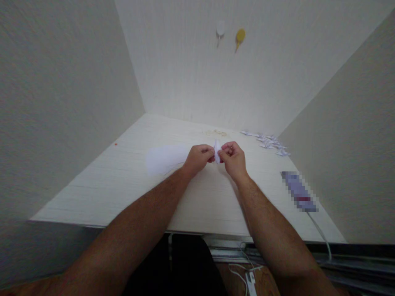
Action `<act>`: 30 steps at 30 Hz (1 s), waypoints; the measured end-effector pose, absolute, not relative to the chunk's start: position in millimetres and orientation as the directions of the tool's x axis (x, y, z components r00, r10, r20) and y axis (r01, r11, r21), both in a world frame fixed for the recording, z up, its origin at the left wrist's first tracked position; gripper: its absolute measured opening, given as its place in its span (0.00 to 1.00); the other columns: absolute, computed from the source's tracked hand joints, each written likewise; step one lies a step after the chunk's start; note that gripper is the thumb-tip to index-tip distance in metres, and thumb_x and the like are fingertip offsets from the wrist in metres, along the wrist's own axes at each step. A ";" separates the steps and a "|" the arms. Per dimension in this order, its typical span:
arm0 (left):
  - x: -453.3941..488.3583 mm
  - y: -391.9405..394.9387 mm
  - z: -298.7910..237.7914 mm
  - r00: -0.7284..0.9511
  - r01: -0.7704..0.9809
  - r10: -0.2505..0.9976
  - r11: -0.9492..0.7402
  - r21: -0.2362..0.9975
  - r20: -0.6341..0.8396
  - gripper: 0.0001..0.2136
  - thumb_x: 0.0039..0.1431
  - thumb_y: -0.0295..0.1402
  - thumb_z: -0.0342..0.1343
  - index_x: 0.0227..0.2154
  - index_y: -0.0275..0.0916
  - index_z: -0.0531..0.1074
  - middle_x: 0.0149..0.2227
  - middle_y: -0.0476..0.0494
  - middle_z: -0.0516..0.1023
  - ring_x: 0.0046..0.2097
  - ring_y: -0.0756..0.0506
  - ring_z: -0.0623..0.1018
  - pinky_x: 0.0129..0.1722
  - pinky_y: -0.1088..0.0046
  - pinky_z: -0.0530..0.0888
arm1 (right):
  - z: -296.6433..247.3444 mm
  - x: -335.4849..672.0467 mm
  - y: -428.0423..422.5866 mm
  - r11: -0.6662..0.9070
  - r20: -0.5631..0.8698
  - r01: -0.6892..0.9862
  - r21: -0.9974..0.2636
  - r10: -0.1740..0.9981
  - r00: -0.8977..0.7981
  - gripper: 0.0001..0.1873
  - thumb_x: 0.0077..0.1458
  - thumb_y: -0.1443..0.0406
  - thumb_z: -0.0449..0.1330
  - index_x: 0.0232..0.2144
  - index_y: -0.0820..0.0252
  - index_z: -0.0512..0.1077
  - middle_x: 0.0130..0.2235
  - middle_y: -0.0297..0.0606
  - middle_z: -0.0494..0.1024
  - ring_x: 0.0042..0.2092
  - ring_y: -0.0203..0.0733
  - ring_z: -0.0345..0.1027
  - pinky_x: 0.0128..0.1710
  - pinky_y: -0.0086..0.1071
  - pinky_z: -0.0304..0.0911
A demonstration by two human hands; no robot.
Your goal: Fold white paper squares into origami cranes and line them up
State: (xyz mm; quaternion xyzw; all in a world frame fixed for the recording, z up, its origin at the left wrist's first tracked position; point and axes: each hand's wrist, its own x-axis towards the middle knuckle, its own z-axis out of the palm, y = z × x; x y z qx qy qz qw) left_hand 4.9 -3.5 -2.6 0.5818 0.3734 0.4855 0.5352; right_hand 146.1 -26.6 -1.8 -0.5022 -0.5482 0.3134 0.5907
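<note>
Folded white paper, one piece: I have it upright between the two hands, over the middle of the pale table. Left hand: thumb and fingers pinched at the paper's left edge. Right hand: thumb and index finger narrowed on its right side, the other fingers curled. White sheets, lying flat left of the left hand. Small folded paper pieces, several — grouped at the table's far right corner. Flat device, pixelated, near the right edge — I see a pale cable running from it over the front edge. Wall hooks, two: white, yellow.
</note>
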 end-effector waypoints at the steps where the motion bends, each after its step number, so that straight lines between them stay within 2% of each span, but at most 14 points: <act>1: 4.7 -3.8 -1.9 0.259 -0.101 0.952 -0.141 0.985 0.163 0.06 0.48 0.32 0.57 0.23 0.34 0.73 0.20 0.49 0.73 0.24 0.52 0.72 0.27 0.76 0.70 | -1.2 146.6 -26.7 0.315 0.343 0.170 -0.934 0.922 0.178 0.08 0.46 0.63 0.62 0.30 0.57 0.69 0.20 0.24 0.70 0.21 0.32 0.63 0.22 0.27 0.60; 4: 4.3 -4.0 -0.7 0.244 -0.137 0.952 -0.152 0.979 0.182 0.09 0.47 0.32 0.59 0.31 0.34 0.73 0.20 0.51 0.73 0.23 0.52 0.72 0.26 0.76 0.70 | 0.6 147.4 -27.7 0.328 0.351 0.186 -0.926 0.930 0.111 0.04 0.46 0.64 0.62 0.28 0.58 0.72 0.20 0.27 0.70 0.21 0.32 0.63 0.22 0.27 0.60; 8: 3.7 -4.2 -1.0 0.180 -0.115 0.949 -0.239 0.964 0.257 0.17 0.46 0.28 0.59 0.41 0.37 0.67 0.21 0.54 0.73 0.22 0.52 0.73 0.24 0.78 0.69 | 3.1 147.7 -29.5 0.304 0.326 0.209 -0.930 0.942 0.081 0.05 0.46 0.63 0.62 0.27 0.59 0.75 0.21 0.30 0.73 0.21 0.32 0.63 0.22 0.28 0.61; 10: 3.5 -4.5 -1.3 0.165 -0.100 0.942 -0.278 0.955 0.292 0.16 0.46 0.26 0.57 0.40 0.39 0.65 0.20 0.55 0.73 0.22 0.52 0.73 0.23 0.79 0.68 | 3.8 148.8 -29.9 0.289 0.310 0.209 -0.934 0.947 0.078 0.06 0.46 0.63 0.63 0.28 0.59 0.76 0.21 0.31 0.74 0.22 0.33 0.64 0.22 0.28 0.61; 12: 3.2 -4.6 -1.2 0.178 -0.105 0.937 -0.285 0.953 0.300 0.11 0.47 0.26 0.57 0.35 0.39 0.66 0.19 0.56 0.72 0.21 0.53 0.72 0.23 0.80 0.68 | 4.1 151.0 -29.8 0.281 0.300 0.210 -0.937 0.951 0.067 0.07 0.46 0.63 0.63 0.29 0.60 0.77 0.21 0.32 0.75 0.21 0.33 0.64 0.22 0.28 0.60; 15: 2.1 -3.3 -0.1 0.231 -0.159 0.936 -0.232 0.960 0.264 0.04 0.47 0.28 0.57 0.28 0.36 0.69 0.20 0.52 0.73 0.23 0.53 0.73 0.24 0.78 0.70 | 4.0 155.8 -29.0 0.282 0.293 0.213 -0.936 0.956 0.020 0.08 0.47 0.63 0.62 0.30 0.60 0.78 0.21 0.31 0.74 0.22 0.33 0.65 0.22 0.29 0.60; 19: -0.5 -0.4 1.2 0.276 -0.258 0.950 -0.072 0.963 0.145 0.05 0.45 0.29 0.59 0.27 0.34 0.74 0.24 0.46 0.77 0.26 0.50 0.76 0.29 0.73 0.74 | 4.7 160.9 -28.9 0.314 0.306 0.225 -0.922 0.949 -0.070 0.08 0.44 0.65 0.62 0.31 0.59 0.78 0.24 0.31 0.75 0.24 0.33 0.66 0.25 0.30 0.62; 22: -2.2 0.4 1.6 0.306 -0.316 0.948 0.009 0.949 0.093 0.06 0.41 0.27 0.60 0.27 0.34 0.74 0.24 0.46 0.77 0.26 0.50 0.76 0.29 0.72 0.74 | 6.6 162.7 -29.6 0.357 0.345 0.251 -0.900 0.934 -0.090 0.08 0.42 0.66 0.64 0.29 0.57 0.78 0.27 0.32 0.76 0.25 0.33 0.66 0.26 0.30 0.61; 30: -3.6 0.0 -0.4 0.377 -0.280 0.909 -0.069 0.958 0.176 0.08 0.41 0.27 0.63 0.29 0.33 0.76 0.24 0.47 0.78 0.26 0.51 0.76 0.30 0.74 0.73 | 8.1 162.9 -29.5 0.320 0.324 0.262 -0.911 0.946 -0.027 0.08 0.45 0.61 0.67 0.27 0.59 0.76 0.22 0.32 0.75 0.23 0.34 0.65 0.24 0.29 0.59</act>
